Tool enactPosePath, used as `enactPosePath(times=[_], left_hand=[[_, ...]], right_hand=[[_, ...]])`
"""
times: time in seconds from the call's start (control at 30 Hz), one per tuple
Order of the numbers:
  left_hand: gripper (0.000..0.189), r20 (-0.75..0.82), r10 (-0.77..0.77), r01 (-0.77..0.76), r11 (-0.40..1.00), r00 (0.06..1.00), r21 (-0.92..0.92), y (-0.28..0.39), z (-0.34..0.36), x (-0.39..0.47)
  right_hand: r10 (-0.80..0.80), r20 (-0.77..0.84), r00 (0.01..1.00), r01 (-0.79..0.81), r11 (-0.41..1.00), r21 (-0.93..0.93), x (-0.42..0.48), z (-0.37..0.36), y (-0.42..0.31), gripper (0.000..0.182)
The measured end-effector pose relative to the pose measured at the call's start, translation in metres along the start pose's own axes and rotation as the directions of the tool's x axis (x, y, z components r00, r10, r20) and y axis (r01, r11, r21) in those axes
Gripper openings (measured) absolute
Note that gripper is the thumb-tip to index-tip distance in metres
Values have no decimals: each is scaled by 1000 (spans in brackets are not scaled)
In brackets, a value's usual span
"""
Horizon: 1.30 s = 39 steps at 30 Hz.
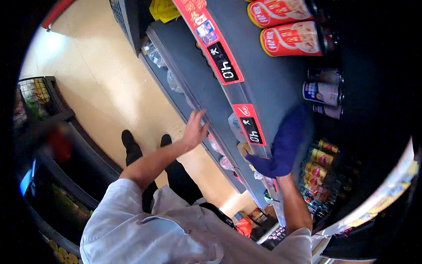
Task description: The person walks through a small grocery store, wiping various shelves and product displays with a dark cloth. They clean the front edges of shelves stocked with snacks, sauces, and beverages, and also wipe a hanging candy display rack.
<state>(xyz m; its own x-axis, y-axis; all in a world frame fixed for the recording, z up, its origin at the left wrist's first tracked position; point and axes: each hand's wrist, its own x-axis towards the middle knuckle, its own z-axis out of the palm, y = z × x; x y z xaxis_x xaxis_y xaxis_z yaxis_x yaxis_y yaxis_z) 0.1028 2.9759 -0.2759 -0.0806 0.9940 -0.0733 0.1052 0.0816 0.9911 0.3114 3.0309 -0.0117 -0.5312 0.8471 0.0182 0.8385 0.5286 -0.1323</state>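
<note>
My right hand is under or inside a dark blue cloth [285,148], at the front edge of the upper grey shelf [260,76]; its fingers do not show. The cloth spreads over the shelf board beside jars with yellow labels [319,161] and blue-and-white cans [316,92]. My left hand [196,130] rests with its fingers apart at the clear front rail of a lower shelf [178,79], holding nothing that I can see. Red cans [290,39] stand farther along the upper shelf.
Red price strips with digital tags [224,62] line the upper shelf's edge. Bagged goods [174,81] lie on the bottom shelf. A yellow bag [163,10] lies at the top. Behind me, across the tiled floor [99,66], are a wire basket [34,95] and dark shelving.
</note>
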Motion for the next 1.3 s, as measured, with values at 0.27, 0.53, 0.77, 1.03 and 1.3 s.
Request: enactPosePath(times=[0.27,0.53,0.77,1.03,1.3], left_hand=[[39,211,-507,373,807,836,459,-8,-180,-237],[35,-245,-604,628,577,759,522,-21,-223,-346],[35,-384,-611,715,512,692,476,-12,-214,-347],[38,-350,-665,745,517,660,422,-6,-241,-359],[38,-300,-668,722,542,681,431,-29,-267,-353]], right_hand=[[-258,-60,964,261,964,52,95,-12,-38,51],[-509,-156,847,526,845,98,209,-12,-93,49],[-526,-519,674,619,786,6,343,29,-130,39],[-234,-363,902,202,971,-125,454,56,-141,37],[-403,-313,860,416,909,-29,324,31,-114,35]])
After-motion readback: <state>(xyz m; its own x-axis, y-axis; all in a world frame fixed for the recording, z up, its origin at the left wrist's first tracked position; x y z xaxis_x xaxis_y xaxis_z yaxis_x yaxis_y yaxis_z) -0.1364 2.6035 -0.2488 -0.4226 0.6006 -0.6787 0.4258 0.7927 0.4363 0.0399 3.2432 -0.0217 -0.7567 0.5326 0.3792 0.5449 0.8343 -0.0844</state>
